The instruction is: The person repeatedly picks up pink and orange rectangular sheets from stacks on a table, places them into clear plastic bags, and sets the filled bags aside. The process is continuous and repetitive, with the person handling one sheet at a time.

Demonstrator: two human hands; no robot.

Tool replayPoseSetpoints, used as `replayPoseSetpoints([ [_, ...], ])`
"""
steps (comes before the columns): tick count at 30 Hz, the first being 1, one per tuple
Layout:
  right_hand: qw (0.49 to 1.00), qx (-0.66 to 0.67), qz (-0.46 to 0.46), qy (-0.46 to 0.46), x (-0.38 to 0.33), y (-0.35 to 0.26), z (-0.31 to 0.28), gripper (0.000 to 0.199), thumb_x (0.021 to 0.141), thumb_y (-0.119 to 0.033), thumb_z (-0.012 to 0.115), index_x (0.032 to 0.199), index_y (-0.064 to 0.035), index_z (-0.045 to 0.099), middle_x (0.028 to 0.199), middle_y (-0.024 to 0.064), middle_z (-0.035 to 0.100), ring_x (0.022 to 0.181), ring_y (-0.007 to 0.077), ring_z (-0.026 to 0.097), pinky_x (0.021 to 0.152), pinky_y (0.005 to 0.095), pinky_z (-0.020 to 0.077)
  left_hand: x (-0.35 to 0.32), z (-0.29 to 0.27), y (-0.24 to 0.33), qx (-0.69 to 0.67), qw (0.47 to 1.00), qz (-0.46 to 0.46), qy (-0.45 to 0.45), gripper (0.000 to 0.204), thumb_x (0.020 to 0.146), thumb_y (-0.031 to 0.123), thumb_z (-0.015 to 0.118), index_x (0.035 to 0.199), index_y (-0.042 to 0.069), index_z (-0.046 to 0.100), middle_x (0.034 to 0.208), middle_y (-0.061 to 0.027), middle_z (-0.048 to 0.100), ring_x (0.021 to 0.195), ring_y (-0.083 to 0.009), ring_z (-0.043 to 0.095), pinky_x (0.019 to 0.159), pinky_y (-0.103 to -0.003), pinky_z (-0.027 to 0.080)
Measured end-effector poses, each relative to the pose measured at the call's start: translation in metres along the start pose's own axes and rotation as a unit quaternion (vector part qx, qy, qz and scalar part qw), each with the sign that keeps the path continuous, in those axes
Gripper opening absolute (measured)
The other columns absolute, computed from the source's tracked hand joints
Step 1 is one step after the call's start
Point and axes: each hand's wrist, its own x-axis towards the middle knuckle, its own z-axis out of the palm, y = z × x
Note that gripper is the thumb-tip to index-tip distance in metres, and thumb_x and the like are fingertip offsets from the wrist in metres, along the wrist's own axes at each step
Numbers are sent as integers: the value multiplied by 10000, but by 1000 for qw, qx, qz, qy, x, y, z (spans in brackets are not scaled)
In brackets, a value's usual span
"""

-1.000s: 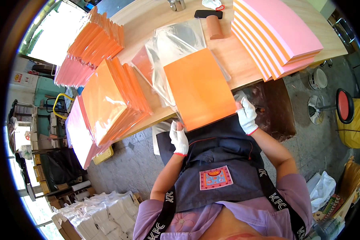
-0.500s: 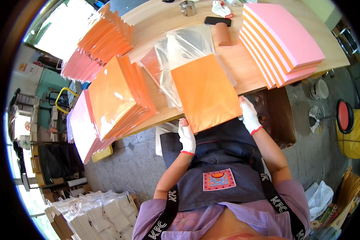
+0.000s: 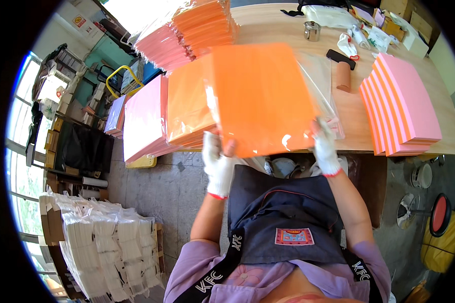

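Note:
I hold up a glossy orange packet of sheets (image 3: 260, 96) in front of me, above the table edge. My left hand (image 3: 218, 161), in a white glove, grips its lower left corner. My right hand (image 3: 324, 149), also gloved, grips its lower right corner. Clear plastic bags (image 3: 323, 86) lie on the wooden table (image 3: 354, 121) behind the packet. To the left sits a slanted stack of orange packets (image 3: 187, 108) and a pink stack (image 3: 142, 121).
A tall pink and orange striped stack (image 3: 402, 106) stands at the right of the table. More orange and pink stacks (image 3: 187, 30) lie at the back left. A metal cup (image 3: 312, 30), a brown tape roll (image 3: 343, 76) and a black phone (image 3: 340, 58) are on the table. White bundles (image 3: 106, 247) lie on the floor.
The orange packet has been lifted off the table and raised toward me, both hands still on its lower corners. My head view has shifted.

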Motion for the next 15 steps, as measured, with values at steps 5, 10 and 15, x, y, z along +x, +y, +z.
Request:
replayPoseSetpoints([
  [5,994,-18,68,-87,63,5,108,267,919,-238,537,1053,-10,575,893,20,594,749,94,535,682,254,447,63,-70,36,241,966,49,85,207,923,227,544,963,25,540,847,-31,523,651,-117,410,558,-281,345],
  [10,948,-287,-38,-130,96,45,143,403,894,-445,514,948,-53,589,832,167,655,780,296,633,687,385,468,102,-116,12,783,621,42,19,374,821,260,507,1139,81,593,1417,-109,425,1325,-394,323,1083,-526,234],
  [15,919,-332,-149,-152,74,2,113,373,901,-451,528,1054,-112,553,854,149,637,804,283,628,701,380,471,102,-150,-14,795,600,86,-24,510,831,201,481,1322,67,469,1439,-180,358,1341,-371,276,1093,-489,204],
])
